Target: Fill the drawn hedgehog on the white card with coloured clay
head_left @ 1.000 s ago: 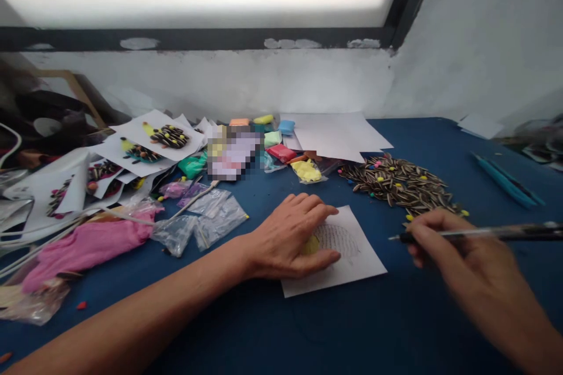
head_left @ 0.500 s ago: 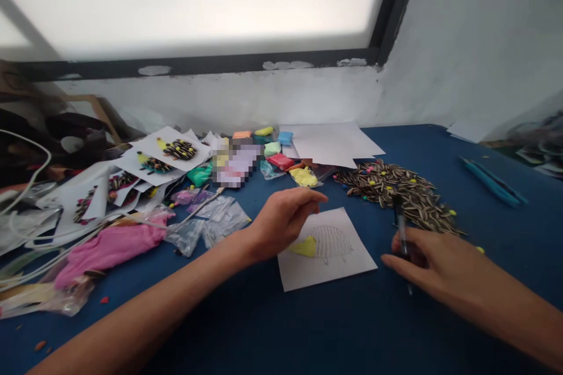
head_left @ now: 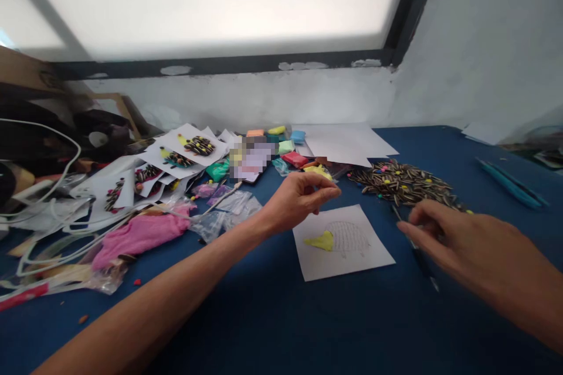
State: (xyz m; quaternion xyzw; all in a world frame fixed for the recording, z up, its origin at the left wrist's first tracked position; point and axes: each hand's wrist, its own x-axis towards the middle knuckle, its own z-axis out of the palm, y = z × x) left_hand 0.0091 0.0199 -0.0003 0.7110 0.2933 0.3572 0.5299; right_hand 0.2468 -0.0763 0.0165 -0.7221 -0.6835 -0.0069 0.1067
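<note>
My left hand (head_left: 303, 199) hovers over the upper left edge of a small white paper (head_left: 308, 269), thumb and fingertips pinched together. Anything between them is too small to make out. On the paper is a pencil-lined hedgehog-like drawing (head_left: 349, 238), its pointed snout covered in yellow clay (head_left: 323, 241). To the right of the paper, my right hand (head_left: 453, 240) is low over a dark pen (head_left: 424, 266), fingers loosely curled and apart. The pen slants across the blue table, passing behind the thumb. A heap of striped sunflower seeds (head_left: 409, 181) lies just beyond that hand.
Packs of coloured clay (head_left: 294, 158), a phone (head_left: 253, 161) and white sheets (head_left: 345, 143) lie along the back. Finished seed pictures (head_left: 193, 146), pink clay (head_left: 145, 234), plastic bags and white cables (head_left: 35, 269) crowd the left. A blue pouch-like item (head_left: 512, 184) lies far right.
The pen, upright in my right hand before, now slants on the table under it. My left hand has lifted slightly off the paper and closed into a pinch. The view has swung left.
</note>
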